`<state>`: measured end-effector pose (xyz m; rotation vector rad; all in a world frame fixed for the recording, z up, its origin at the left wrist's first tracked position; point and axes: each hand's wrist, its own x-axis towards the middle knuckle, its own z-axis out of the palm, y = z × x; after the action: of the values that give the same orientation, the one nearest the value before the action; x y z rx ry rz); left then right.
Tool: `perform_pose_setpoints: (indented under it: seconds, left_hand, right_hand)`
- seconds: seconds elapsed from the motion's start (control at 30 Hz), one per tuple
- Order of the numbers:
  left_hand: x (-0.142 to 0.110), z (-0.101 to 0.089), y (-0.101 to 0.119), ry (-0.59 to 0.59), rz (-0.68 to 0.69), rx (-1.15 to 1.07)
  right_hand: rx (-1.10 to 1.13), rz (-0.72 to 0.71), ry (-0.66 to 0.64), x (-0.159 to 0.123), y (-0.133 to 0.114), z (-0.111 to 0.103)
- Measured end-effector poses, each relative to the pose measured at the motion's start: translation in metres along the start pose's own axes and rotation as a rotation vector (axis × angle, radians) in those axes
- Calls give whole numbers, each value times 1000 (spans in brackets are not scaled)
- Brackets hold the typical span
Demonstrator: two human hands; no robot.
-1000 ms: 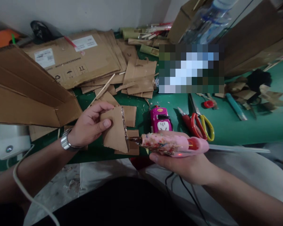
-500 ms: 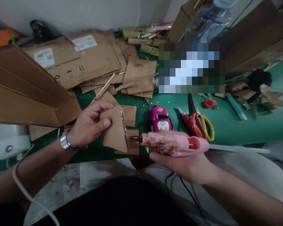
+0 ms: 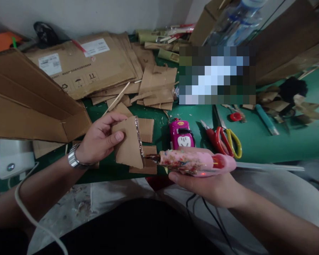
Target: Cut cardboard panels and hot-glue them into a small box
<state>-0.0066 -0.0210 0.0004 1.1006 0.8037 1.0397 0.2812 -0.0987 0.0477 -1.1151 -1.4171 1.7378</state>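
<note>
My left hand (image 3: 106, 136) is closed on a small piece of cardboard (image 3: 128, 143), thumb on its face, fingers behind. Shiny glue runs along the right edge of that piece. In my right hand (image 3: 204, 187) is a pink hot glue gun (image 3: 191, 162), its body smeared with dried residue and a small red light lit. The dark nozzle meets the glued edge near its lower end. A clear glue stick (image 3: 271, 166) juts from the gun's back. Flat cardboard pieces (image 3: 146, 130) lie on the green table behind the held piece.
A magenta power socket block (image 3: 181, 134) sits past the glue gun, beside red and yellow-handled scissors (image 3: 225, 141). An open cardboard box (image 3: 29, 102) stands at left, with stacked cardboard (image 3: 79, 71) behind. A teal cutter (image 3: 266, 119) lies on the right; a large bottle (image 3: 235, 23) stands at the back.
The held cardboard has tilted slightly and risen a little at its lower edge. The glue gun stays at about the same place, nozzle still at the edge.
</note>
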Motion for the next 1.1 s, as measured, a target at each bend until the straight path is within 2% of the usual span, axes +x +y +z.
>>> perform_pose_setpoints:
  seconds: [0.4,0.53,0.7,0.93,1.1]
  left_hand:
    - [1,0,-1,-11,5,-60]
    - [1,0,0,13,-12,-45]
    - [2,-2,-1,16,12,-18]
    - [2,-2,-1,19,0,-48]
    - [1,-2,0,16,-7,-19]
  right_hand:
    - [-82,-73,5,1,0,0]
    - [-41,-34,7,1,-3,0]
    - [-112,-61,10,0,3,-2]
    - [-159,-24,28,-1,3,-2]
    - [-230,-67,29,0,2,-4]
